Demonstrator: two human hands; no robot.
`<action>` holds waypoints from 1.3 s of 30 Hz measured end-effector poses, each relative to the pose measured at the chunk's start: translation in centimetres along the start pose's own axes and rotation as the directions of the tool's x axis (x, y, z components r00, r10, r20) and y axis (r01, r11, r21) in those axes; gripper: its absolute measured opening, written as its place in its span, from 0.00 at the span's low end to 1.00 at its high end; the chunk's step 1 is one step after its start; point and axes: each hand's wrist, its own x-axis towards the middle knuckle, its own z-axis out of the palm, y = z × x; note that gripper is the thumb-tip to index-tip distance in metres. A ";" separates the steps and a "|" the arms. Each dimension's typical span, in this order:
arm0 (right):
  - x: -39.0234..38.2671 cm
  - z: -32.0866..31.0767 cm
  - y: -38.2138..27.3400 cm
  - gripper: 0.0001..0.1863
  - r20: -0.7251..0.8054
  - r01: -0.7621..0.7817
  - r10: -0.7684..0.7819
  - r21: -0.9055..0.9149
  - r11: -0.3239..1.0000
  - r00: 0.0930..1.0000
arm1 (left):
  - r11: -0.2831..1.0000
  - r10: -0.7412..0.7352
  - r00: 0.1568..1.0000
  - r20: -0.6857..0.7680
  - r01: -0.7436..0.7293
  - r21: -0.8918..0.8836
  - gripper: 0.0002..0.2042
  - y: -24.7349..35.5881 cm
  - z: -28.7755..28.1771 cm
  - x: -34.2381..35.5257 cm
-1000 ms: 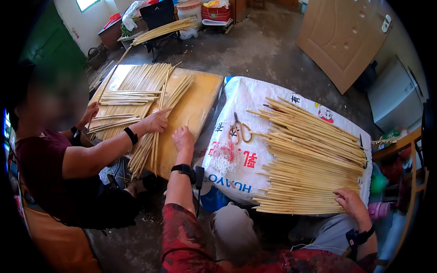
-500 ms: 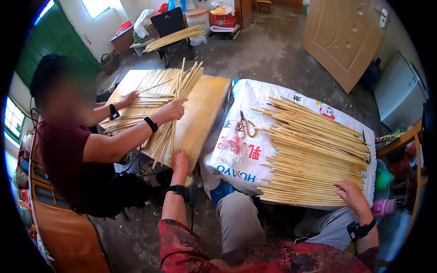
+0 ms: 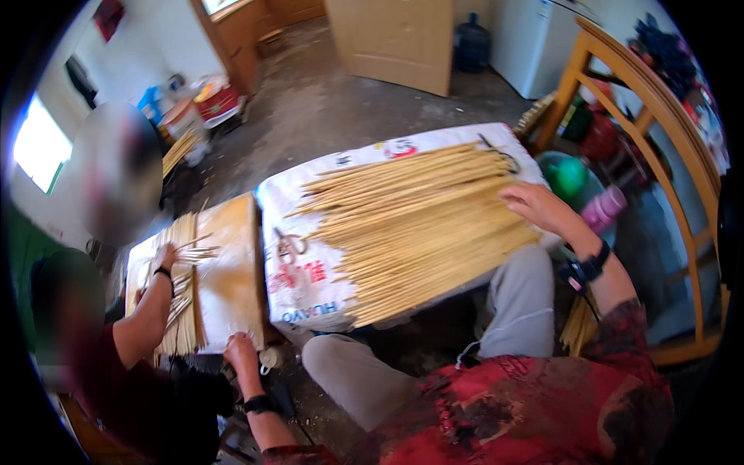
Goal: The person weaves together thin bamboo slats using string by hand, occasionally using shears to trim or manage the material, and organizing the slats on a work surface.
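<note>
Long pale peeled sticks (image 3: 434, 225) lie side by side across a table covered with a white woven sack (image 3: 283, 186). My right hand (image 3: 535, 205) is at their right ends, fingers apart and nothing visible in them. My left hand (image 3: 242, 353) is at the near edge of a wooden board (image 3: 229, 232). Its fingers are curled, and what they hold, if anything, is hidden. Beside the left ends of the sticks lie scissors (image 3: 291, 244) and a pale tangle of string (image 3: 285, 280). A dark curved tool (image 3: 508, 160) rests at the far right of the sack.
At the left a co-worker's hand (image 3: 166, 256) handles sticks (image 3: 182, 287) on the board. A wooden chair frame (image 3: 659, 139) stands to my right, near a basin with a green ball-like thing (image 3: 568, 177) and a pink cup (image 3: 603, 208). More sticks (image 3: 580, 325) stand beside my knee.
My view has swung right, so the tables appear further left. The co-worker's crossing bundle of sticks is lowered onto the board. My right hand has moved toward the far side along the stick ends.
</note>
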 end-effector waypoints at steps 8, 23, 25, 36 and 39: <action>0.5 -0.8 11.0 0.10 0.016 -0.180 0.180 0.009 0.984 0.984 | 0.752 0.256 0.931 -0.259 -0.361 -0.552 0.03 17.9 -16.3 -0.3; 4.7 5.5 24.8 0.09 -0.196 -0.478 0.460 -0.054 0.877 0.866 | 0.380 0.744 0.648 -0.165 -0.612 -0.694 0.04 38.1 -6.3 -0.2; 5.5 5.7 26.7 0.08 -0.207 -0.472 0.441 -0.138 0.870 0.873 | 0.377 0.726 0.664 -0.180 -0.603 -0.703 0.04 39.3 -4.9 0.7; 6.8 9.9 29.1 0.15 -0.346 -0.480 0.384 -0.256 0.839 0.856 | 0.730 0.602 0.797 -0.054 -0.576 -0.367 0.26 38.8 -1.6 4.1; 4.7 8.6 31.0 0.10 -0.264 -0.512 0.442 -0.356 0.781 0.858 | 0.740 0.599 0.800 -0.046 -0.574 -0.352 0.29 39.1 -1.0 4.2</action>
